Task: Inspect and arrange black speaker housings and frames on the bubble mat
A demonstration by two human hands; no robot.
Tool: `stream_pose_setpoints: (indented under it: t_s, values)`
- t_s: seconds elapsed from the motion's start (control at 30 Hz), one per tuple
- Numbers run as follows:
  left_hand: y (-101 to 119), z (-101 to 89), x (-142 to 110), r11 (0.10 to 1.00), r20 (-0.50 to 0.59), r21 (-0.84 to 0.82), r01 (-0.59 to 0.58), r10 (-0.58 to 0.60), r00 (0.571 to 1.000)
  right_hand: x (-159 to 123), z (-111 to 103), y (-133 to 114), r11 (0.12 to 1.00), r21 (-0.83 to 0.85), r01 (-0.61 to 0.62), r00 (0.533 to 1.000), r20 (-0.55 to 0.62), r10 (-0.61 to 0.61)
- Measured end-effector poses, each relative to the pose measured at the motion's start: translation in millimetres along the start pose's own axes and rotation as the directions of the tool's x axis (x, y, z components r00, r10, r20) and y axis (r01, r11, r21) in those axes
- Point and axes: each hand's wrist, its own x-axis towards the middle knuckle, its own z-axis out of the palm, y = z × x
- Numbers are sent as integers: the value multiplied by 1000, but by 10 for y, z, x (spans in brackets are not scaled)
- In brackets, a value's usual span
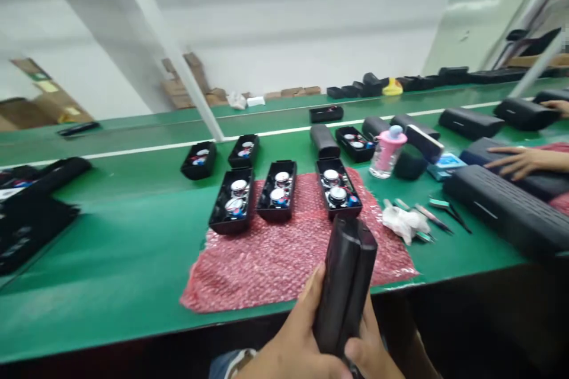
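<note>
Both my hands grip a black speaker housing [344, 284], tilted upright in front of the bench edge, with a seam running along its length. My left hand [296, 331] wraps its left side, fingers closed. On the lower right side, my right hand [371, 346] presses with its thumb near the seam. Just beyond the housing lies an open speaker shell [338, 189] with two round drivers and wires inside. Two more open shells, a middle one [277, 190] and a left one [232, 201], stand on pink bubble wrap [267, 266].
A pink-lidded cup [387, 154], crumpled white tissue [404, 222] and tweezers [450, 213] lie right of the wrap. Closed black speakers [511, 207] fill the right side, where a co-worker's hand [520, 160] rests on one. Black parts [35, 213] lie at far left.
</note>
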Motion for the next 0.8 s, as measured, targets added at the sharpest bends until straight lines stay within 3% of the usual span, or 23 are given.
stream_pose_setpoints:
  t_s: [0.1, 0.2, 0.27, 0.33, 0.43, 0.6, 0.8]
  values:
    - [30, -156, -215, 995, -226, -97, 15, -36, 973, 219, 352, 79, 991, 115, -72, 995, 78, 63]
    - [147, -335, -210, 913, -264, -406, -39, -76, 962, 415, 348, 53, 978, 161, -132, 990, 66, 123]
    - [192, -487, -171, 806, -206, -591, -46, -95, 974, 509, 250, 44, 943, 237, -235, 970, 113, 213]
    - [179, -622, -140, 680, -63, -732, 41, -128, 990, 559, 173, 71, 870, 325, -372, 925, 212, 316]
    - [91, -731, -111, 542, 81, -827, 147, -144, 986, 563, 170, 168, 784, 422, -455, 889, 266, 373]
    - [-24, -767, -81, 479, 96, -865, 152, -139, 986, 519, 236, 270, 762, 480, -435, 900, 265, 347]
    - [30, -805, -62, 458, 165, -865, 204, -124, 978, 579, 161, 190, 739, 498, -453, 878, 395, 271]
